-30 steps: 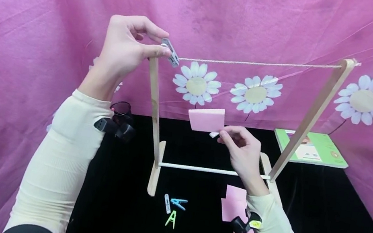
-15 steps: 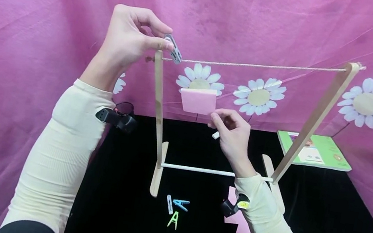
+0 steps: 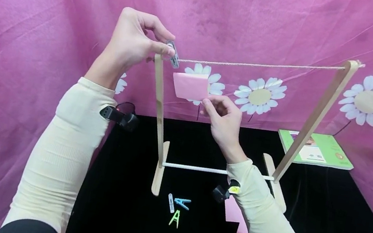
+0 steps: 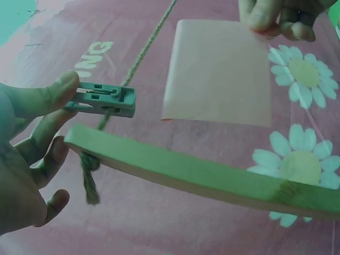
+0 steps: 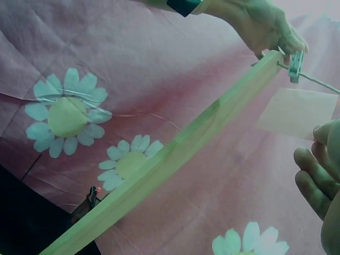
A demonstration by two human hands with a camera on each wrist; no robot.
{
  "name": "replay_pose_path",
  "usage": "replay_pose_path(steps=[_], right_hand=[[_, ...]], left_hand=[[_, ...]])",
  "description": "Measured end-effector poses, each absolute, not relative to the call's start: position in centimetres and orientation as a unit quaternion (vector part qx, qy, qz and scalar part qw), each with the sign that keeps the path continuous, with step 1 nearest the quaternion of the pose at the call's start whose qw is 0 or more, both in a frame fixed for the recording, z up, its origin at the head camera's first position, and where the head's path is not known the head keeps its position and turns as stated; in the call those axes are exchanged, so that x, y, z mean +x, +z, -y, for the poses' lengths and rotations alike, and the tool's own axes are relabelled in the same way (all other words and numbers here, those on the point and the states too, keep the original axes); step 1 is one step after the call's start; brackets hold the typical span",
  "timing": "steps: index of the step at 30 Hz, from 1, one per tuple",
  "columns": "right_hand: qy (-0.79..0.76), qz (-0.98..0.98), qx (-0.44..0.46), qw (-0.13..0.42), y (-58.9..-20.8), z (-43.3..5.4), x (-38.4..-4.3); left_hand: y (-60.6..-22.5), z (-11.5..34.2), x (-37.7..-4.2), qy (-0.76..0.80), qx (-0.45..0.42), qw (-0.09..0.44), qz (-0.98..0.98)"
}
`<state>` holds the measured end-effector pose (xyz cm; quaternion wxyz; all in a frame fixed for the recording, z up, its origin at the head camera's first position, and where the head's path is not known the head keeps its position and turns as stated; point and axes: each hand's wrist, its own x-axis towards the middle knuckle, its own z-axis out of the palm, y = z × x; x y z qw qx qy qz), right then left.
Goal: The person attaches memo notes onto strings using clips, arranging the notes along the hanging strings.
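Observation:
At the left end of the string, my left hand pinches a grey clothespin between thumb and fingers. The left wrist view shows the clothespin's front end overlapping the string just beside the wooden post. Lower and to the right, my right hand pinches a folded pink paper by its lower right corner. This paper hangs in the air below the string, its folded edge up, a short way right of the clothespin.
A wooden frame with two posts and a white bottom rod stands on the black cloth. Several loose clothespins lie in front, pink papers under my right forearm. A green book lies at back right.
My right hand has raised the pink paper up and to the left, closer to the string and clothespin. The left hand keeps the clothespin at the string's left end, with slight shifts.

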<state>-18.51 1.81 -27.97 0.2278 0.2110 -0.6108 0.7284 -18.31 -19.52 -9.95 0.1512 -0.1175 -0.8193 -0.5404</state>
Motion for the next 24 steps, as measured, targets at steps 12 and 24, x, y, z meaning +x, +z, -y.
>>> replay_pose_path(steps=[12, 24], right_hand=[[0.717, 0.615, 0.225, 0.24, -27.3, -0.7, -19.1], [0.727, 0.603, 0.216, 0.246, -27.0, -0.5, -19.3]], left_hand=[[-10.1, 20.1, -18.6, -0.496, -0.106, 0.128, 0.852], [-10.0, 20.4, -18.7, -0.496, -0.098, 0.114, 0.855]])
